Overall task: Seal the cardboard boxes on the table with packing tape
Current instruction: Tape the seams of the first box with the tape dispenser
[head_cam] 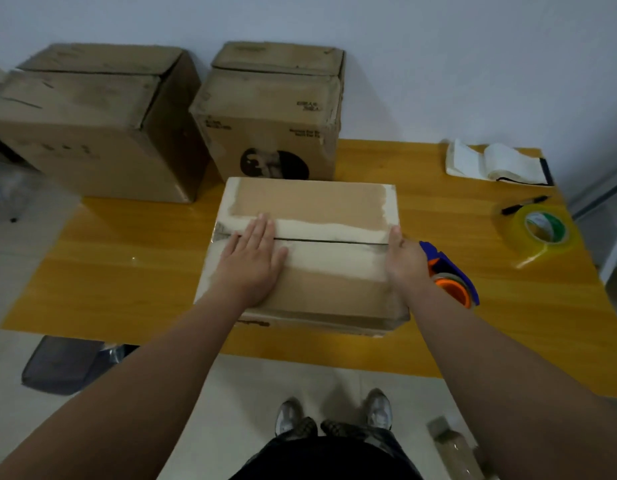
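The left grip [255, 252] lies flat, fingers straight, on the closed brown cardboard box [310, 202] at its seam; the right grip [404, 259] rests against its right edge, fingers hidden.

You face a plain pale wall [438, 46] in soft, even light. A yellow wood-grain desk [127, 265] stands before it. The floor [265, 382] under you is pale and smooth, and a dark grey seat [61, 365] shows beside the desk's near left edge.
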A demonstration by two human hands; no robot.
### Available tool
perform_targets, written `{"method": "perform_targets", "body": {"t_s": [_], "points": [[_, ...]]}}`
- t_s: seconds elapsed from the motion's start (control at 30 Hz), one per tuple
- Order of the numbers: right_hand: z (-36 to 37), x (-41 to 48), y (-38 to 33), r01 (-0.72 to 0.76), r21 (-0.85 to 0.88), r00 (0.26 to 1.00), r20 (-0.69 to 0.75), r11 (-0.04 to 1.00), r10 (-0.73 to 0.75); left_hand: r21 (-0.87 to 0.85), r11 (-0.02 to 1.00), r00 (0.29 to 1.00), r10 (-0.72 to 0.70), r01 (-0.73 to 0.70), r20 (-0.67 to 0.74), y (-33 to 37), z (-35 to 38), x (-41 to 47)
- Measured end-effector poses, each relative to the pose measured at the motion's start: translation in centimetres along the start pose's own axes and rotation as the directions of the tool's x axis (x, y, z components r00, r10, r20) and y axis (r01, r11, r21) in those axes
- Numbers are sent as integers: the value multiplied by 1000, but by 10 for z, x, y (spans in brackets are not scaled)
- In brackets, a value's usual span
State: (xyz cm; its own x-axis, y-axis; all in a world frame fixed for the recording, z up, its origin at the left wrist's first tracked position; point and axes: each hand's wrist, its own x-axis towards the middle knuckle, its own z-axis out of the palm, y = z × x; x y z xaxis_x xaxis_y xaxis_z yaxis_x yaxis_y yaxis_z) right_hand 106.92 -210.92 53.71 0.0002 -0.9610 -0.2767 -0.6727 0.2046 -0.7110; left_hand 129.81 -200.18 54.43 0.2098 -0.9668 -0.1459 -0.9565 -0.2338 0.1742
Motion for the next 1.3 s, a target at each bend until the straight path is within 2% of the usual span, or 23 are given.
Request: {"method": "perform_targets", "body": {"t_s": [0.17,0.27,0.37,0.47,0.53,0.63,0.73,0.8,0.87,0.93,1.03,1.13,1.23,1.3], "points": [[1,1,3,58,-111,991,-112,992,-71,10,997,997,-82,82,2,-38,-9,-5],[2,1,2,39,-186,990,-123,982,-63,-167,971,985,-166,173,54,-46,-11,-3],[5,-2,0,-5,-183,993,-121,983,-17,-273,947,986,-169,167,18,-52,-10,1],[9,-21,-4,-55,-84,992,-122,995,44,-251,932,964,-260,263,45,-57,-11,14],[14,-37,-7,-52,52,993,-104,997,57,-91,947,951,-305,308,43,-52,-10,20],[26,-61,-9,-13,385,998,-51,923,35,72,981,984,-179,178,13,-24,-4,21],[31,-77,-9,-78,666,997,55,742,56,59,998,999,-1,-3,54,17,7,13],[25,-80,-5,-105,707,993,118,699,29,37,997,995,69,-72,70,43,14,8],[13,-80,1,-127,698,983,185,705,-7,32,991,990,124,-127,65,68,19,2],[0,-74,10,-166,650,974,224,742,22,37,986,987,159,-160,35,93,23,-4],[-22,-58,25,-237,505,964,225,830,138,44,992,993,114,-116,41,120,26,-8],[-41,-37,52,-10,125,996,86,992,-1,84,995,997,43,-49,65,138,25,-5],[-58,-11,77,134,-288,991,50,948,-125,126,992,1000,-7,4,21,151,26,-4],[-64,7,92,119,-477,988,148,871,-54,138,990,1000,-17,17,1,153,28,-7]]}}
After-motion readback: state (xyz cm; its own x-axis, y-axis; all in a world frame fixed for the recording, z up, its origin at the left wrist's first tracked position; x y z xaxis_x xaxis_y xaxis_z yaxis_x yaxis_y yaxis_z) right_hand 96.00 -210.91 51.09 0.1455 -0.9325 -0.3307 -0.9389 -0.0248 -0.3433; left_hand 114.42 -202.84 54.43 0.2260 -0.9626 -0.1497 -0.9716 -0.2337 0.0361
